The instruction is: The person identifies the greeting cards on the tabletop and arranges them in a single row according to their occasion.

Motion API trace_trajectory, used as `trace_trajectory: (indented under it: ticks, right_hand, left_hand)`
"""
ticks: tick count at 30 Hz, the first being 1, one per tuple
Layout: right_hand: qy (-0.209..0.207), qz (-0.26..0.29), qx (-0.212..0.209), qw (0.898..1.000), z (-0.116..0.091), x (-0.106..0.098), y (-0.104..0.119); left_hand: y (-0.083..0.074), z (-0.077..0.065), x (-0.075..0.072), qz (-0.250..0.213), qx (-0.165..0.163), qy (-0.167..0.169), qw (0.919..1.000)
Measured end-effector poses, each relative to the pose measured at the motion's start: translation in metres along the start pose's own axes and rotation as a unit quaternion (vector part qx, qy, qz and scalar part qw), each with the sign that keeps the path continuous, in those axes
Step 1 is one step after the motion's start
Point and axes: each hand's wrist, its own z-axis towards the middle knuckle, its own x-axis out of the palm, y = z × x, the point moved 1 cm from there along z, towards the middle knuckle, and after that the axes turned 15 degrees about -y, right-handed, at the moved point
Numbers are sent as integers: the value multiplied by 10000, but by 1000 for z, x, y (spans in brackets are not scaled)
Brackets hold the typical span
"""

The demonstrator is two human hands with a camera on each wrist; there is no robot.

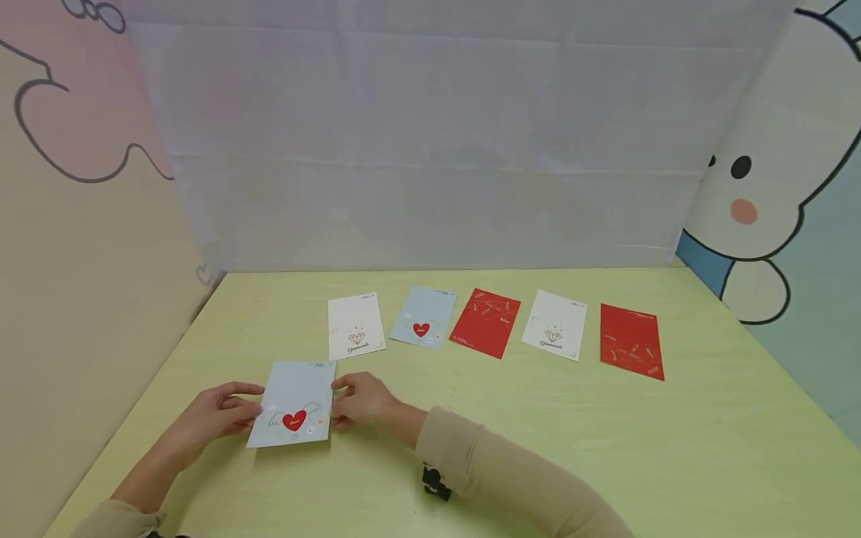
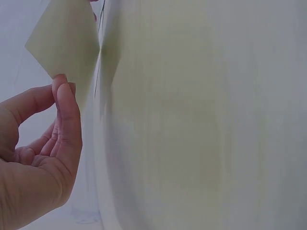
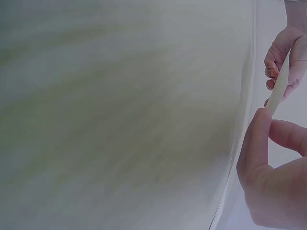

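A pale blue card (image 1: 296, 392) with a red winged heart is held up between both hands, tilted over the near left of the table. My left hand (image 1: 214, 418) pinches its left edge between thumb and fingers; in the left wrist view the left hand (image 2: 48, 139) grips the card (image 2: 64, 40) near a corner. On the opposite edge, my right hand (image 1: 366, 403) pinches the card. From the right wrist, the card (image 3: 279, 88) appears nearly edge-on, with the right hand (image 3: 273, 167) at its near end.
Behind the hands lie several cards in a row: a white diamond card (image 1: 355, 321), a pale blue heart card (image 1: 424, 310), a red card (image 1: 486, 323), another white card (image 1: 555, 325) and another red card (image 1: 631, 344). A white cloth (image 1: 430, 134) hangs behind the table (image 1: 605, 433).
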Motion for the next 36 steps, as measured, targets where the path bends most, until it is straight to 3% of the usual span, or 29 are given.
trace_trajectory:
  ticks: [19, 36]
  right_hand:
    - [24, 72, 285, 9996, -6, 17, 6]
    - [-14, 53, 355, 9994, -6, 28, 9]
  left_hand:
    - [14, 5, -18, 347, -110, 221, 9991]
    - [17, 9, -24, 876, -156, -159, 9959]
